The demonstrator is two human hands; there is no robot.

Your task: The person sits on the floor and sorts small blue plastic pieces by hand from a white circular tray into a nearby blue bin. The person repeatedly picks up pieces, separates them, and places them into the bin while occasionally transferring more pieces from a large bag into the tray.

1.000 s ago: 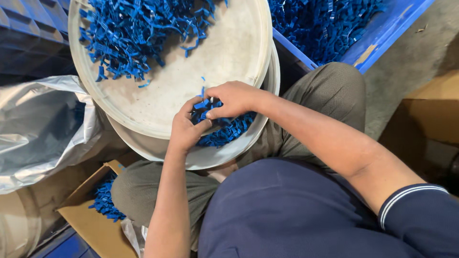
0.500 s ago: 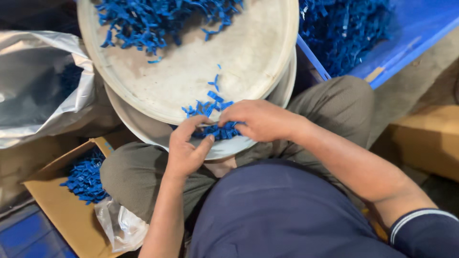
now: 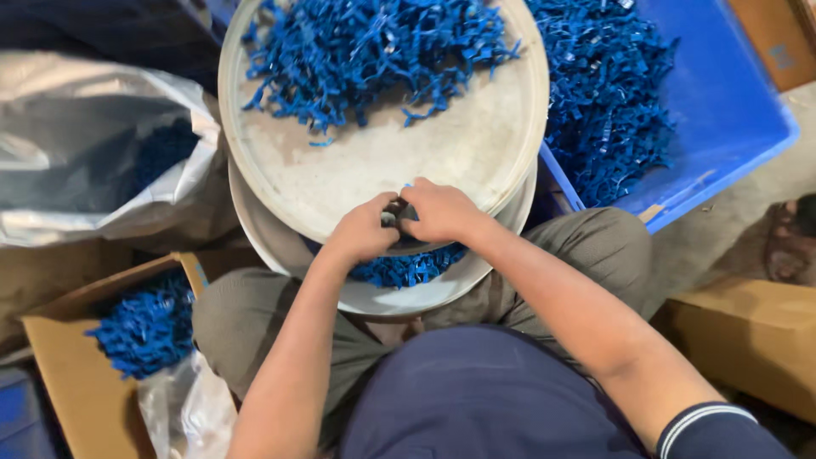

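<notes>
While meeting at tray rim (image 3: 255, 183), left hand (image 3: 361, 231), right hand (image 3: 442, 211) grips pinch small dark piece (image 3: 393, 212).

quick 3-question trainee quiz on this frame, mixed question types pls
1. True or false: the left hand and the right hand meet at the near rim of the upper round tray.
2. What lies heaped on that tray's far side?
3. The cardboard box of blue pieces sits by which knee: A left, B right?

Key
1. True; they pinch a small dark piece between them.
2. Tangled blue plastic pieces.
3. A.
</notes>
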